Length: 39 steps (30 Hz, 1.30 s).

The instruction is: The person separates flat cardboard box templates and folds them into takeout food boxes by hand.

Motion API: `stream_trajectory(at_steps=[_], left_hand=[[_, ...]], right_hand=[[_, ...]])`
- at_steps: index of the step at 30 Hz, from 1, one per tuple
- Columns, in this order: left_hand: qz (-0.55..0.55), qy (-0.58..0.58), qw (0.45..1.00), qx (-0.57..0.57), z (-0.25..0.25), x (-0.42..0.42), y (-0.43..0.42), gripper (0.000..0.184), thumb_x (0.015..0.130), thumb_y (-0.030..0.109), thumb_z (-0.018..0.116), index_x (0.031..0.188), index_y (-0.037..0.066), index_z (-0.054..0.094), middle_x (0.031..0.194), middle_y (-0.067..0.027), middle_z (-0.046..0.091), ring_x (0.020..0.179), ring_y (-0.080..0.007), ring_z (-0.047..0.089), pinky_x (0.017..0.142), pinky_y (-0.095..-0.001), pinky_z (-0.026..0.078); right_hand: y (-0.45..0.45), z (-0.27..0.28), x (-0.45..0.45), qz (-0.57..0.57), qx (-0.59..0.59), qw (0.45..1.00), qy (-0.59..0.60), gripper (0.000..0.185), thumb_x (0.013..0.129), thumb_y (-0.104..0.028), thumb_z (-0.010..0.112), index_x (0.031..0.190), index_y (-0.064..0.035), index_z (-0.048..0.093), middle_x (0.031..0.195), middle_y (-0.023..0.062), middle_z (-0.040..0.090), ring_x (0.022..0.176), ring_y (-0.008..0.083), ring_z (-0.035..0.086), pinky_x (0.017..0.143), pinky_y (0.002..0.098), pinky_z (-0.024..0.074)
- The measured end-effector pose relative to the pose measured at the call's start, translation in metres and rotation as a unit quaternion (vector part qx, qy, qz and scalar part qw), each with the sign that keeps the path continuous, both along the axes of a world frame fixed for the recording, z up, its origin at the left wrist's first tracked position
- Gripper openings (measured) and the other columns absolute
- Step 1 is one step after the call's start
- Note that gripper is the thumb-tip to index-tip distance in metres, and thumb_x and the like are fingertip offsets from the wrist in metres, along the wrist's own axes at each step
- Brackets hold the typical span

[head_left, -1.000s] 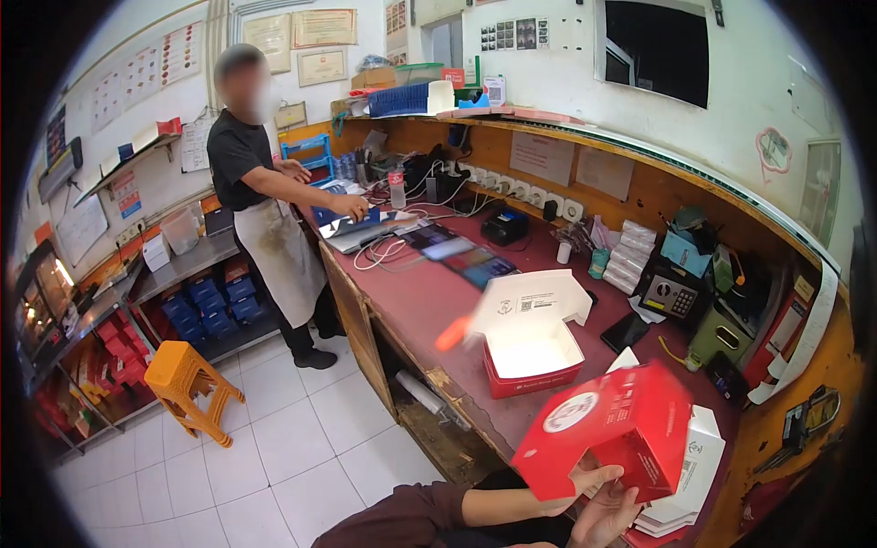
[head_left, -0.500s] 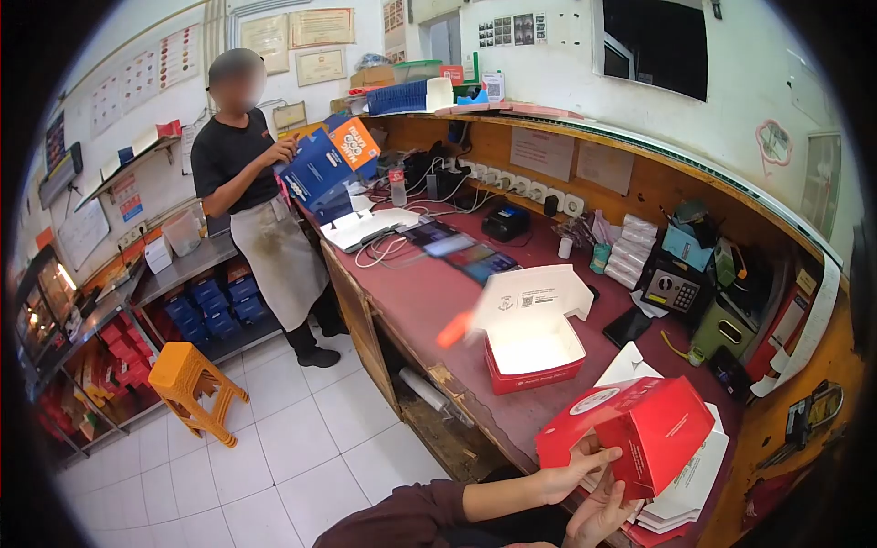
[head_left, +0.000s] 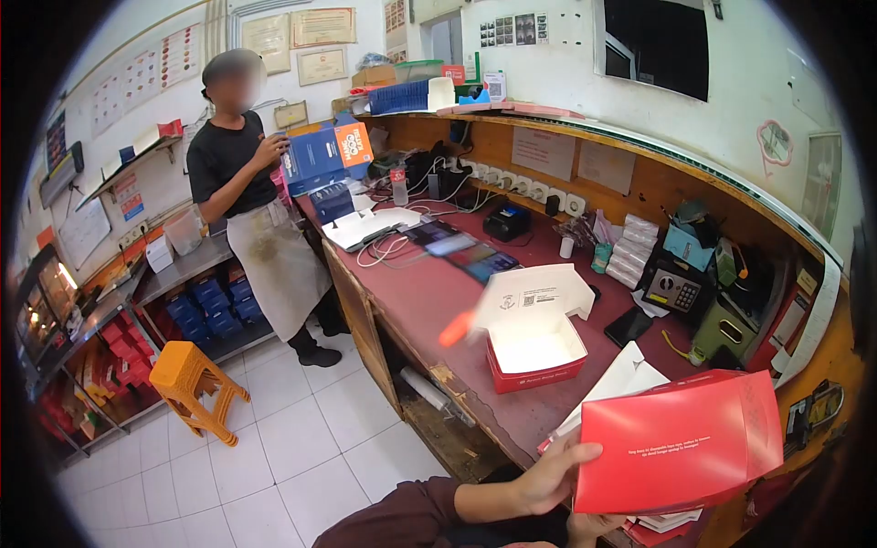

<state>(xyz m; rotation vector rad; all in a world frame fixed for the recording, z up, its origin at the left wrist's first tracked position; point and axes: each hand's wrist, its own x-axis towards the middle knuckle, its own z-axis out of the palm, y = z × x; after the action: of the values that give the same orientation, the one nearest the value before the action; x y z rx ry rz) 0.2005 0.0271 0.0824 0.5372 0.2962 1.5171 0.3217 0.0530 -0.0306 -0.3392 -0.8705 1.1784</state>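
A red cardboard box (head_left: 681,447), partly folded, is held up at the lower right with a broad printed side towards me. My left hand (head_left: 551,477) is closed on its left edge, thumb on the red face. My right hand (head_left: 596,524) is at the box's bottom edge, holding it from below; its fingers are mostly hidden behind the cardboard. Beyond them, a finished red box (head_left: 537,376) stands on the table, its white lid (head_left: 534,297) raised and its white inside showing. White-sided cardboard blanks (head_left: 626,376) lie partly under the held box.
Across the maroon table (head_left: 402,279), a co-worker (head_left: 239,173) holds a blue and orange box (head_left: 322,157). Phones (head_left: 489,262), cables, a black phone (head_left: 628,325) and a small safe (head_left: 671,289) lie along it. An orange stool (head_left: 194,384) stands on the tiled floor.
The red box in my hands has turned and moved right, its broad side now facing me. My right hand has gone mostly behind it. The co-worker has tilted the blue box more level.
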Motion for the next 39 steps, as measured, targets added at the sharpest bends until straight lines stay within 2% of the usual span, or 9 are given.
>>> stream_trajectory(at_steps=[10,17,22,25,29,30,33,36,39], left_hand=[[-0.083,0.226,0.958,0.156,-0.006,-0.081,0.031,0.075,0.071,0.015,0.073,0.132,-0.003,0.033,0.126,-0.011,0.05,0.113,-0.0161,0.05,0.097,-0.031,0.04],[-0.219,0.084,0.919,0.318,-0.013,-0.057,0.041,0.069,0.081,0.026,0.063,0.135,-0.001,0.03,0.121,-0.0134,0.053,0.11,-0.0205,0.053,0.092,-0.0316,0.045],[-0.314,0.467,0.774,0.29,-0.033,-0.01,0.038,0.044,0.089,0.028,0.056,0.122,0.0,0.047,0.113,-0.0118,0.055,0.102,-0.0216,0.056,0.089,-0.0369,0.043],[-0.267,0.022,0.963,0.019,-0.037,0.009,0.024,0.024,0.092,0.017,0.05,0.11,0.001,0.055,0.099,-0.0105,0.06,0.083,-0.0223,0.059,0.074,-0.0349,0.049],[-0.527,-0.328,0.737,0.269,-0.047,0.023,0.045,0.038,0.09,0.024,0.055,0.12,0.001,0.048,0.104,-0.0091,0.061,0.086,-0.0205,0.063,0.065,-0.0302,0.053],[-0.344,-0.081,0.914,0.199,-0.044,0.016,0.031,0.04,0.088,0.024,0.059,0.12,0.001,0.049,0.102,-0.0097,0.062,0.089,-0.0205,0.063,0.068,-0.0295,0.053],[0.029,0.152,0.923,0.353,-0.019,0.026,0.026,0.042,0.083,0.018,0.067,0.117,0.001,0.051,0.096,-0.0089,0.064,0.087,-0.0167,0.062,0.072,-0.0259,0.051],[0.072,0.3,0.853,0.42,-0.046,0.03,0.032,0.067,0.085,0.017,0.063,0.139,0.003,0.026,0.114,-0.0095,0.055,0.107,-0.0152,0.053,0.089,-0.0296,0.043],[-0.072,0.328,0.939,0.075,-0.051,0.031,0.036,0.072,0.084,0.013,0.063,0.141,0.002,0.02,0.094,-0.004,0.057,0.083,-0.0101,0.056,0.072,-0.0248,0.047]], right_hand=[[0.008,0.053,0.07,-0.002,-0.025,1.0,-0.004,0.047,0.085,-0.019,0.059,0.121,0.0024,0.038,0.122,0.0163,0.044,0.111,0.0253,0.044,0.097,0.0405,0.0345],[0.016,0.062,0.087,-0.031,-0.034,0.998,-0.032,0.057,0.087,-0.028,0.058,0.129,0.0011,0.032,0.13,0.0167,0.039,0.119,0.026,0.039,0.1,0.0429,0.0307],[0.015,0.045,0.073,-0.103,0.046,0.991,-0.072,0.06,0.087,-0.03,0.059,0.131,0.0005,0.031,0.13,0.0158,0.039,0.118,0.0266,0.039,0.099,0.0426,0.0311],[0.012,0.051,0.064,-0.088,0.056,0.993,-0.052,0.058,0.086,-0.029,0.059,0.13,0.0004,0.033,0.127,0.0157,0.042,0.116,0.0268,0.041,0.098,0.042,0.0326],[0.009,0.055,0.06,-0.069,0.062,0.995,-0.036,0.056,0.086,-0.028,0.059,0.128,0.0004,0.036,0.123,0.0155,0.045,0.113,0.0271,0.044,0.095,0.0411,0.0346],[0.008,0.054,0.059,-0.064,0.066,0.995,-0.033,0.056,0.086,-0.028,0.059,0.128,0.0003,0.036,0.122,0.0155,0.046,0.112,0.0271,0.045,0.095,0.0409,0.0351],[0.009,0.054,0.049,-0.038,0.065,0.997,-0.018,0.054,0.085,-0.027,0.06,0.126,0.0003,0.038,0.12,0.0154,0.048,0.11,0.0273,0.047,0.093,0.0403,0.0366],[0.007,0.056,0.037,0.0,0.06,0.998,0.005,0.052,0.084,-0.027,0.06,0.125,0.0002,0.04,0.117,0.0153,0.05,0.107,0.0275,0.049,0.092,0.0397,0.0381],[0.007,0.065,0.036,0.039,0.053,0.997,0.025,0.051,0.084,-0.026,0.06,0.124,0.0002,0.042,0.114,0.0152,0.053,0.105,0.0277,0.051,0.09,0.039,0.0396]])
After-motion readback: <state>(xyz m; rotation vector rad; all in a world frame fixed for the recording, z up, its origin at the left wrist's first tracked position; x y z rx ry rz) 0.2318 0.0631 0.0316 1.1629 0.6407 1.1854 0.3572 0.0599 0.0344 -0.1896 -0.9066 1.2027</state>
